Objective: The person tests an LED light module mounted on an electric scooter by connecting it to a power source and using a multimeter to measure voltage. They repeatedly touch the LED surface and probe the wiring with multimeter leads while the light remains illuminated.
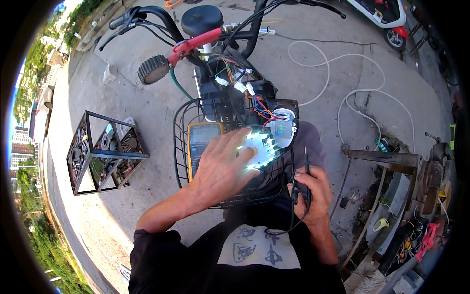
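Note:
My left hand (220, 166) has its fingers over a round, glowing LED lamp board (260, 151), gripping it above the black wire basket (182, 171). A yellow multimeter (203, 130) lies in the basket beside that hand. My right hand (316, 191) holds black test probes (306, 166) with their leads hanging down, one tip pointing up. An opened lamp housing (286, 127) with coloured wires sits just above the glowing board. Loose white connectors (240, 86) hang on wires at the front of the electric scooter, below its handlebar and black seat (200, 19).
A metal-framed parts box (88, 161) stands on the concrete at left. A cluttered workbench (382, 159) with tools is at right. A pale hose (318, 63) loops across the ground. A red pump-like tool (196, 41) crosses the handlebar. Another scooter (382, 14) stands behind.

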`<state>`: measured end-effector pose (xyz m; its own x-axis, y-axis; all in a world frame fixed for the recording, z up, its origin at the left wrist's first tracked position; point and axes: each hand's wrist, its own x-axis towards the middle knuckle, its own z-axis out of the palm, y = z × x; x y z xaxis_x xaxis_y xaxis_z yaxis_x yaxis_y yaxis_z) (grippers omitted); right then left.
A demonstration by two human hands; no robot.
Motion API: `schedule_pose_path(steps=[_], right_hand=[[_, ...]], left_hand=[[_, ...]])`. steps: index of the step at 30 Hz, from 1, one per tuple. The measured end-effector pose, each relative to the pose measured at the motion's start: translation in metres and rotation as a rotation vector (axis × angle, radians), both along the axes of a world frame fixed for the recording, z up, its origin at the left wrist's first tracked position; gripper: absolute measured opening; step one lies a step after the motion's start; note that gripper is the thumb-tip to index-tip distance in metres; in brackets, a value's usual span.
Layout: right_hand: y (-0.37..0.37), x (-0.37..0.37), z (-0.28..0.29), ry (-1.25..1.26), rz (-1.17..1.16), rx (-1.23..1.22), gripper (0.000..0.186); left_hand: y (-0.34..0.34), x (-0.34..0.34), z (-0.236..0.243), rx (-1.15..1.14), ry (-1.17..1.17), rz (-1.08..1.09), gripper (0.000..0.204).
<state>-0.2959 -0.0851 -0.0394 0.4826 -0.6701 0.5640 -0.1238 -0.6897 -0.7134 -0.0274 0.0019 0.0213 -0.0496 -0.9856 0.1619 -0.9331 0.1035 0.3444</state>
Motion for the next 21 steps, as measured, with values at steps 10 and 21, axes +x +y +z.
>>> schedule_pose_path(steps=[10, 21], right_hand=[[-0.0022, 0.0002, -0.0021, -0.011, 0.014, -0.014, 0.041], [-0.0035, -0.0031, -0.0002, -0.023, 0.031, -0.007, 0.041]], left_hand=[[-0.0002, -0.0020, -0.0022, -0.029, 0.000, 0.000, 0.045], [-0.0011, -0.0018, -0.0040, -0.019, 0.069, 0.028, 0.054]])
